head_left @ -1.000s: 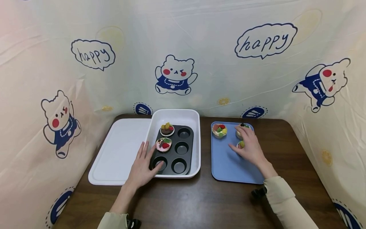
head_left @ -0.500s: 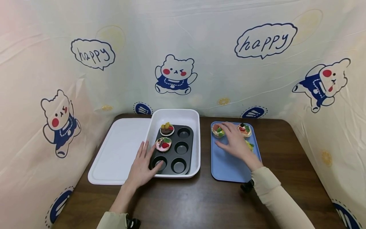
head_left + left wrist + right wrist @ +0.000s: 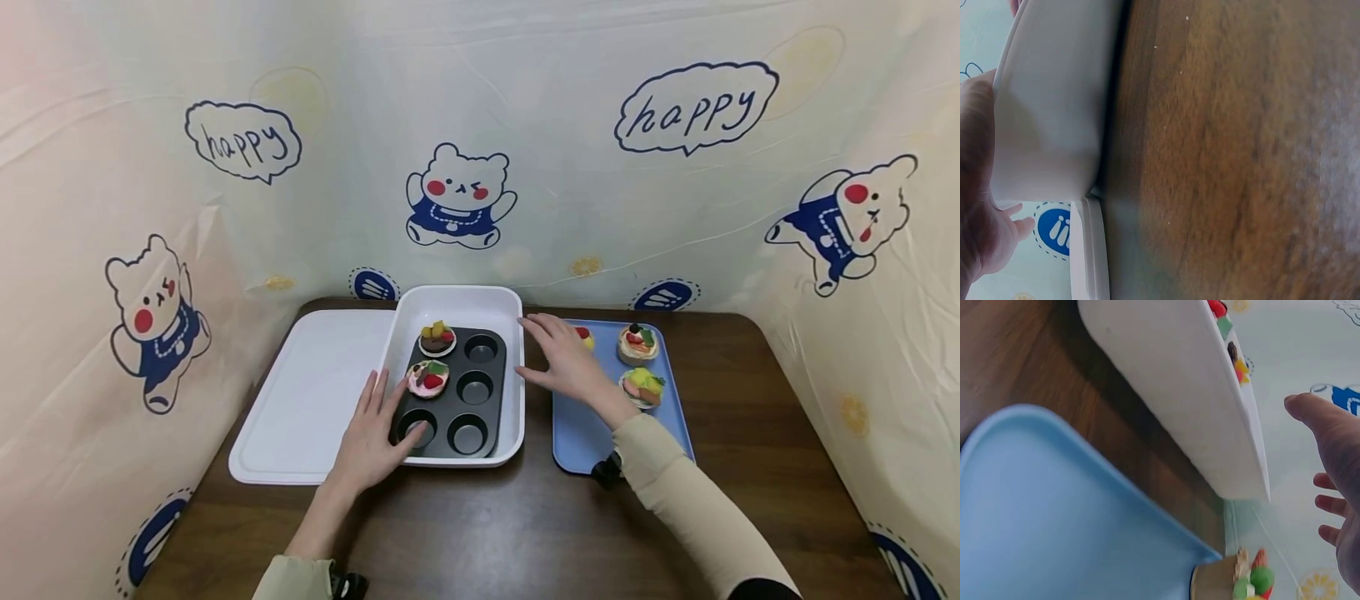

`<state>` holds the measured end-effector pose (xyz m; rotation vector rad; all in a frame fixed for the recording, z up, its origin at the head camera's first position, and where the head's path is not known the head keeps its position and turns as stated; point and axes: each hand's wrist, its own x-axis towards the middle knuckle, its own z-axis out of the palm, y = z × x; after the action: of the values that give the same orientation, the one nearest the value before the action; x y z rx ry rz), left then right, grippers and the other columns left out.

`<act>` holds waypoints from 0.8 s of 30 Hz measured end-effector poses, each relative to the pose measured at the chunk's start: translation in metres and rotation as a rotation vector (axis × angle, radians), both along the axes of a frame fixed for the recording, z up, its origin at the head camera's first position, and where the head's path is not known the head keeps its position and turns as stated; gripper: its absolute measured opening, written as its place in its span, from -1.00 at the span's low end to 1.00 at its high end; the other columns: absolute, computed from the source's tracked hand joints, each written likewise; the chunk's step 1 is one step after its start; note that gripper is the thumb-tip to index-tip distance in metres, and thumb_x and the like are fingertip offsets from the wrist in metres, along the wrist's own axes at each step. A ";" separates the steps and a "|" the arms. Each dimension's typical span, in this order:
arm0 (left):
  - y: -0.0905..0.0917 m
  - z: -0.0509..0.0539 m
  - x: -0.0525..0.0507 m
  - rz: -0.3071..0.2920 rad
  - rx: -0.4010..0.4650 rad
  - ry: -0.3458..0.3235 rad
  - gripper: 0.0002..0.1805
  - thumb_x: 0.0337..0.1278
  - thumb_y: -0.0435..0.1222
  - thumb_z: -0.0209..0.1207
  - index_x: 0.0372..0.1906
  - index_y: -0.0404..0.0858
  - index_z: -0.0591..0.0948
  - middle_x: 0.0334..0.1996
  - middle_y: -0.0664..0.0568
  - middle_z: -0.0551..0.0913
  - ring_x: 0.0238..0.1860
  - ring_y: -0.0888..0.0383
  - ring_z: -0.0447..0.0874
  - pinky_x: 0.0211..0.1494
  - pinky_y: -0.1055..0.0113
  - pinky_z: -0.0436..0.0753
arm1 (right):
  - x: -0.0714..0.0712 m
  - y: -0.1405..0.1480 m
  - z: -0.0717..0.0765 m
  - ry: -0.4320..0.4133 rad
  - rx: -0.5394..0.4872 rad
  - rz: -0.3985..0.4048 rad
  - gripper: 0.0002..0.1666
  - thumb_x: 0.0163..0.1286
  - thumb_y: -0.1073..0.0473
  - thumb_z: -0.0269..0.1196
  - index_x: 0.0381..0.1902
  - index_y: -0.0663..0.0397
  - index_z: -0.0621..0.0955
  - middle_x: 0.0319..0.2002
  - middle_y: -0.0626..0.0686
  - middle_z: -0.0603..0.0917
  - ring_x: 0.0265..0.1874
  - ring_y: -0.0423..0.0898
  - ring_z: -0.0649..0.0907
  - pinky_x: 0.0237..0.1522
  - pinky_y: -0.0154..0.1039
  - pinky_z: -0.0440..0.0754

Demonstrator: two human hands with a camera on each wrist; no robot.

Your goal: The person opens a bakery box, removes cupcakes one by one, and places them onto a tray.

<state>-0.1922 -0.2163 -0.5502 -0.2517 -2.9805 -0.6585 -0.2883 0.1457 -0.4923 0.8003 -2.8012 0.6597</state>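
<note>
Head view: the deep white rectangular plastic tub (image 3: 513, 400), long axis front to back, stands left of the flat blue rectangular tray (image 3: 585, 425). Inside the tub, the dark six-cup muffin tin (image 3: 446, 407) is aligned likewise. The right hand (image 3: 564, 358), spread wide, has shifted leftward to the tub's right rim; the left hand (image 3: 378, 450), also wide, stays opposite. A fruit-topped round tart (image 3: 585, 337) is mostly hidden.

The person across from me wears a pale cream top, the right sleeve (image 3: 708, 510) long and loose with a wide, plain cuff (image 3: 648, 450). The left sleeve (image 3: 296, 577), in matching cloth, shows only its end. Chunky black devices (image 3: 349, 586) sit at both wrists, while the left hand (image 3: 372, 446) and right hand (image 3: 564, 361) are bare.
</note>
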 end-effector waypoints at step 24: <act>0.001 0.001 0.000 0.010 -0.004 -0.021 -0.02 0.39 0.21 0.29 0.77 -0.02 0.25 0.84 -0.18 -0.06 0.85 -0.28 -0.20 0.68 -0.48 0.26 | -0.040 -0.094 0.000 -0.188 0.018 0.085 -0.11 0.61 -0.02 0.38 0.73 0.01 0.30 0.61 0.23 0.47 0.59 0.20 0.51 0.64 0.16 0.48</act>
<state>-0.1923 -0.2151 -0.5495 -0.2305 -3.0016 -0.6587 -0.3284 0.0522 -0.4922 0.9102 -2.9575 0.7611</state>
